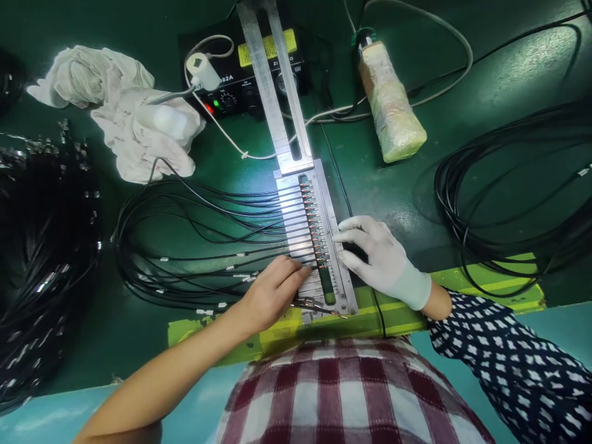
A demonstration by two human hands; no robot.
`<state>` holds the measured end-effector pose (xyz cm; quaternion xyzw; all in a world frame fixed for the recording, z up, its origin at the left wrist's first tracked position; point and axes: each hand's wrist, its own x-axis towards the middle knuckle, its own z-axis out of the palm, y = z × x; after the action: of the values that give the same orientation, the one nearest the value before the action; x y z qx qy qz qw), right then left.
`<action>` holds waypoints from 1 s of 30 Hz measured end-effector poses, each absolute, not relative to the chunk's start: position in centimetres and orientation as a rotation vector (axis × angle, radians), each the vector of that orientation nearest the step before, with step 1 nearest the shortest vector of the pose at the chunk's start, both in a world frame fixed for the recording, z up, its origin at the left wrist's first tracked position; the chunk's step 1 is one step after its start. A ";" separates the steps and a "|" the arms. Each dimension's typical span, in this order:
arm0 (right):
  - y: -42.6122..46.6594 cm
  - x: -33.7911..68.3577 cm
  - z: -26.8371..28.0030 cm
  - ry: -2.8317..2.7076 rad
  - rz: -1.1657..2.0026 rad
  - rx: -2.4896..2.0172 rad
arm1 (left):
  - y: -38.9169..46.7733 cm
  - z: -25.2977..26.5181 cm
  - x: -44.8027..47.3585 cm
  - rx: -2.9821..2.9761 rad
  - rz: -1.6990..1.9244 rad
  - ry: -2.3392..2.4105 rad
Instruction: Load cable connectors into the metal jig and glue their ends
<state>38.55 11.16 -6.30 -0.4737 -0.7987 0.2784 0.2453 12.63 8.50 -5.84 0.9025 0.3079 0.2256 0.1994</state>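
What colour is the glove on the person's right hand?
White; the glove shows best in the head view.

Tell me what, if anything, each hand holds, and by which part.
The left hand appears to hold black cables near their ends; the right hand holds nothing visible.

Right glove (386,271): white, close-fitting (faintly greenish toward the cuff (419,288))
Right sleeve (494,345): dark navy, small white shapes
Left hand (271,293) and forearm (185,364): bare
Checked garment (346,394): maroon and white

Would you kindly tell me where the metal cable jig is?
In the head view, the metal cable jig lies centrally, left hand over its left side, right hand at its right.
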 end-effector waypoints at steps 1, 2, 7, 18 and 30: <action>11.2 38.6 -6.3 -2.178 0.760 -1.292 | 8.5 -5.9 12.7 2.509 0.632 0.858; 11.1 38.6 -6.3 -2.177 0.761 -1.292 | 8.4 -5.9 12.7 2.501 0.633 0.865; 11.2 38.6 -6.3 -2.173 0.768 -1.280 | 7.3 -5.9 12.1 2.618 0.527 1.092; 11.3 38.5 -6.4 -2.151 0.730 -1.291 | 8.2 -5.7 13.2 2.869 0.274 1.013; 11.0 38.6 -6.7 -2.162 0.714 -1.256 | 5.0 -3.9 8.4 2.443 0.232 1.108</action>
<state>38.64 10.96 -6.69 -0.4653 -0.8013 0.2647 0.2672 8.37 5.04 -3.86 0.8846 0.4011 0.0841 0.2227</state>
